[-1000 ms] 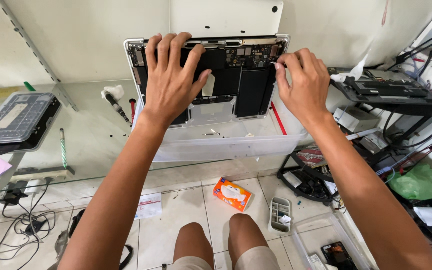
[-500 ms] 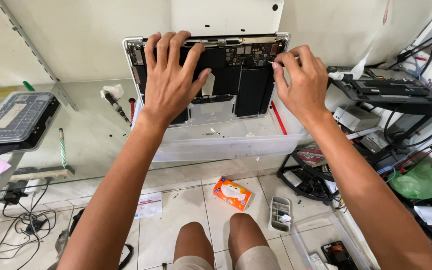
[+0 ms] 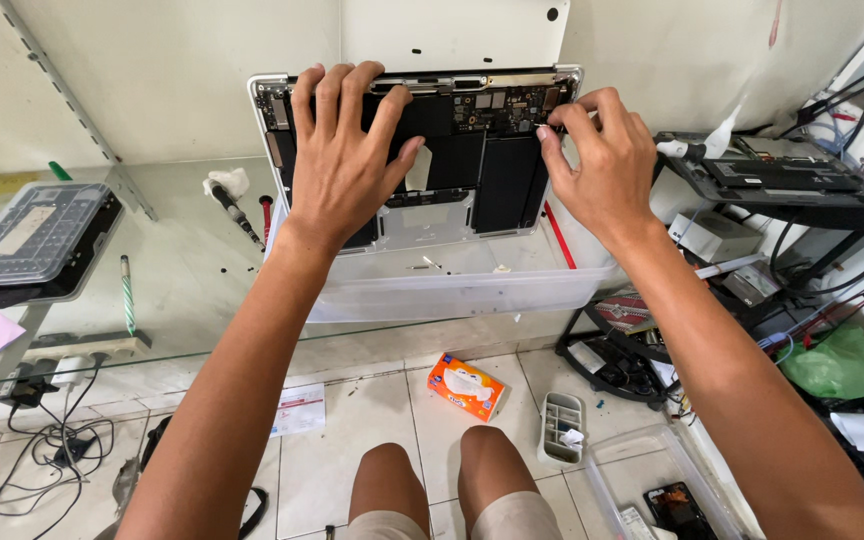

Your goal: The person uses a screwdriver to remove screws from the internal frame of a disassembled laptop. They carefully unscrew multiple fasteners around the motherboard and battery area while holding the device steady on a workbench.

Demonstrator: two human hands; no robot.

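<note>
Bright even daylight, soft shadows, mild glare on glass, wide-angle edge distortion, sharp focus

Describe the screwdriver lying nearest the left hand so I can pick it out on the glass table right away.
Start at the opened laptop on the glass table, under the left hand. Just left of its edge lie two tools: the black-handled screwdriver lies slanted, its upper end at a white wad. The red-handled tool beside it is shorter, and the striped green one lies farther left.

An electronics repair workshop: an opened laptop (image 3: 422, 150) lies on the glass counter (image 3: 182, 290), a screwdriver (image 3: 236, 212) left of it, dismantled devices (image 3: 782, 180) to its right.
</note>
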